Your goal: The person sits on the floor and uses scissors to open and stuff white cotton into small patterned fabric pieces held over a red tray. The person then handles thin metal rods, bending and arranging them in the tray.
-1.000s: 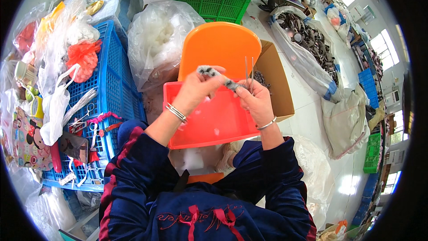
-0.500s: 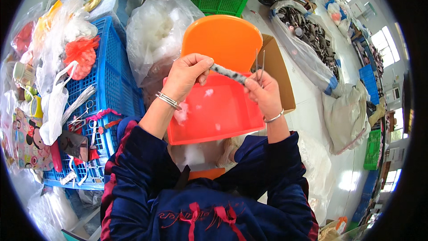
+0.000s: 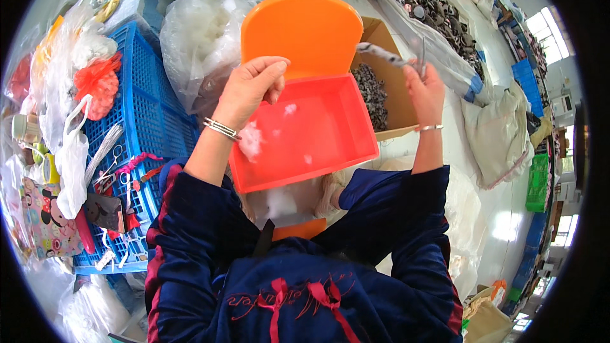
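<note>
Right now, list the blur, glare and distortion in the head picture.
Head view: the right hand and the spotted strip it holds look soft, probably motion blur; head view: glare whitens a patch of floor on the right; head view: the fisheye lens curves the surroundings inside a black rim.

A workshop for soft goods, it seems: left of the red tray (image 3: 333,111), a blue crate (image 3: 145,82) carries scissors (image 3: 110,166) and bagged materials; beyond its far left corner sits a clear bag (image 3: 206,41) of white fluff. To its right are a cardboard box (image 3: 403,109) of small spotted pieces (image 3: 370,95) and, farther off, bulging sacks (image 3: 495,143).
</note>
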A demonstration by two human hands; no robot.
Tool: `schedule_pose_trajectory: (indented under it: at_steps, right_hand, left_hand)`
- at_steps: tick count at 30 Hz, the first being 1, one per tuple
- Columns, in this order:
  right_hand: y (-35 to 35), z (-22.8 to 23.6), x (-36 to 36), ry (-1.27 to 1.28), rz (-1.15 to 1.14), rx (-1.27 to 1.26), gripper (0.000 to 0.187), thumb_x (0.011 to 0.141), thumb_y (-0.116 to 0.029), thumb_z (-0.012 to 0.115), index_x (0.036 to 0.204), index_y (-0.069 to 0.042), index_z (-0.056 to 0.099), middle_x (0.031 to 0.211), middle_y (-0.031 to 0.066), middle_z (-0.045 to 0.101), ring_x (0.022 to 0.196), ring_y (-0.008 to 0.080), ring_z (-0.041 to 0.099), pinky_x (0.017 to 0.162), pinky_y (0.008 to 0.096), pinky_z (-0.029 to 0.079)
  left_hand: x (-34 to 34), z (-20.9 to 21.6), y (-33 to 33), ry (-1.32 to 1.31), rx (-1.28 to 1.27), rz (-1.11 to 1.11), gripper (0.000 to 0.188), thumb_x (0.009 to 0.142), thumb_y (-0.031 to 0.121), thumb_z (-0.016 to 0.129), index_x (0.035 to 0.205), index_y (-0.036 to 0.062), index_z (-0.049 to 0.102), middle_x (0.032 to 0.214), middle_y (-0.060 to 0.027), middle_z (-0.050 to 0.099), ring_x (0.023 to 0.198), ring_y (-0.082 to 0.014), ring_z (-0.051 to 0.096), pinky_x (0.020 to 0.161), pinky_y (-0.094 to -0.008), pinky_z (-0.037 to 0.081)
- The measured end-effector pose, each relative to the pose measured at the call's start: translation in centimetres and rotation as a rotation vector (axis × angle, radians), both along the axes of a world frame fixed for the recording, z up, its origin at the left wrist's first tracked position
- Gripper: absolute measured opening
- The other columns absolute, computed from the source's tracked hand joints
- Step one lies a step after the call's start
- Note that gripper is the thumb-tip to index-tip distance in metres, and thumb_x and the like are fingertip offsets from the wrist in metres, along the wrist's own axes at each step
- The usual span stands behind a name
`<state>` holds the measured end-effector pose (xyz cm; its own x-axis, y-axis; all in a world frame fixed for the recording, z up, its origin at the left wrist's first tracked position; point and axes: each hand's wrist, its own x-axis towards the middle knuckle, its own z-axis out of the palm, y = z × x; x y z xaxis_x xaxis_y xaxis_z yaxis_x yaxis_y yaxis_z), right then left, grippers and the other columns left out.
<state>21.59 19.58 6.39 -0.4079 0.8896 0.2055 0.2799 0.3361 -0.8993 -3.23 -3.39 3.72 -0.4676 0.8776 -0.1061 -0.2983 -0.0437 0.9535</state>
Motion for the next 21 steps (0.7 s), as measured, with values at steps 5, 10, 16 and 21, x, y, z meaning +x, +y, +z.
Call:
schedule_pose_trajectory:
  at_steps: [5,10,16,21]
  right_hand:
    - [3.4,-2.0,3.2,-0.109,-0.106,-0.086,0.025,0.089,-0.025,0.068,0.102,-0.005,0.064,0.065,-0.0034,0.055,0.053,0.0019,0.044,0.046,0.0196,0.033]
    - [2.2,-5.7,2.0,-0.232,0.055,-0.075,0.025,0.09,-0.028,0.066,0.093,-0.003,0.065,0.065,-0.0033,0.054,0.056,0.0048,0.047,0.051,0.0226,0.037]
    - [1.5,-9.6,-1.5,-0.203,0.235,-0.033,0.026,0.09,-0.024,0.062,0.082,0.0,0.058,0.061,0.0043,0.05,0.058,0.0122,0.047,0.056,0.0296,0.04]
    - [2.3,-8.7,-2.9,-0.193,0.271,-0.044,0.026,0.089,-0.024,0.062,0.086,0.002,0.06,0.064,0.008,0.053,0.059,0.0161,0.047,0.058,0.0314,0.041]
  left_hand:
    - [-0.9,-0.7,0.0,0.259,-0.079,0.037,0.025,0.095,0.022,0.058,0.106,0.0011,0.066,0.074,0.0006,0.06,0.062,-0.0047,0.052,0.057,-0.0186,0.042]
    - [-2.0,-3.6,0.0,0.705,-0.269,-0.077,0.031,0.088,0.022,0.063,0.104,-0.0039,0.065,0.085,-0.0101,0.068,0.073,-0.0161,0.064,0.068,-0.0281,0.051]
    - [-2.1,-8.2,-0.9,1.033,-0.581,-0.364,0.051,0.079,0.029,0.072,0.116,-0.0041,0.06,0.107,-0.0214,0.065,0.101,-0.0305,0.063,0.089,-0.0348,0.05]
    - [0.4,-14.6,-3.6,1.445,-0.712,-0.4,0.059,0.075,0.026,0.069,0.124,-0.0031,0.054,0.12,-0.0289,0.056,0.115,-0.0409,0.054,0.098,-0.0423,0.045]
